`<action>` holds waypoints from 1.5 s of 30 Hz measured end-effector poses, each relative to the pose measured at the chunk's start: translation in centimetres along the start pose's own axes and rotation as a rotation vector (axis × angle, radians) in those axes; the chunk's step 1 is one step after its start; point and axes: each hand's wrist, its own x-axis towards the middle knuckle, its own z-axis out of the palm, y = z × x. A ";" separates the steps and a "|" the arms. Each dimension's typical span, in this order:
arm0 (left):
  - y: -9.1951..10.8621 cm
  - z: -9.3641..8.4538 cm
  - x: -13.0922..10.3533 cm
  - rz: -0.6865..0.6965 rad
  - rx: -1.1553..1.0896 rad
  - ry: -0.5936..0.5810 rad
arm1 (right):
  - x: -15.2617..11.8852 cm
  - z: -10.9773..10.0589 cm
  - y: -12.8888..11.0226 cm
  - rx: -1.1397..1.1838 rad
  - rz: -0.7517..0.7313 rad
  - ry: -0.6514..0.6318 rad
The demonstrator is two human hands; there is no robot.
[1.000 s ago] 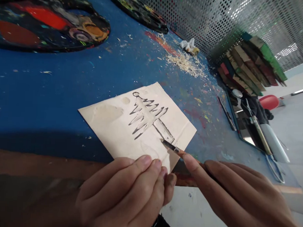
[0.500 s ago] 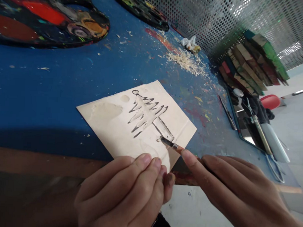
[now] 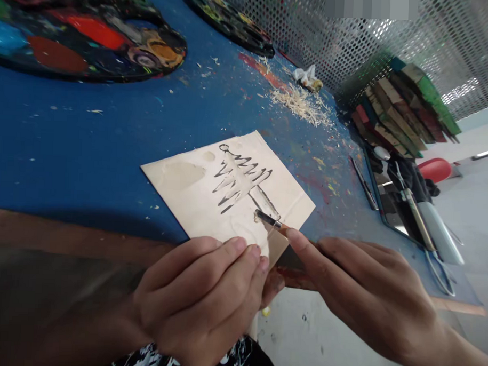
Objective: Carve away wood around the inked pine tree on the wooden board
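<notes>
A cream-coloured flat board (image 3: pixel 179 197) with a black-outlined tree drawing reaches over the near edge of the blue table. Its crown looks partly cut out, and the trunk outline points toward me. My left hand (image 3: pixel 208 294) is closed on the board's near corner, fingertips on top and thumb mostly hidden. My right hand (image 3: pixel 368 289) grips a carving gouge (image 3: pixel 271 221), index finger stretched along it. The metal tip touches the board beside the trunk, with a small curl of shaving at it. Most of the handle is hidden by the hand.
Pale shavings (image 3: pixel 300 105) lie in a heap beyond the board, near a crumpled tissue (image 3: pixel 307 77). Two paint-covered palettes (image 3: pixel 123 77) sit at the back left. Stacked blocks (image 3: pixel 406 114) stand before a perforated metal screen (image 3: pixel 309 30). A phone-like dark slab (image 3: pixel 399 210) and a pen (image 3: pixel 364 182) lie right.
The gouge tip has shifted slightly along the board beside the trunk, and the shaving at it looks a little larger. The camera view has shifted slightly. Both hands keep their grips.
</notes>
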 end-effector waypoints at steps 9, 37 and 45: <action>-1.4 -1.8 -0.9 0.054 -0.088 -0.075 | 0.1 -0.5 -1.6 -0.027 0.005 0.022; -1.4 -0.2 1.8 0.070 -0.076 0.014 | 1.5 -0.6 -4.4 -0.004 0.301 -0.016; -1.8 -0.5 0.9 0.093 -0.062 0.053 | 2.8 -1.5 -4.0 0.064 0.303 -0.036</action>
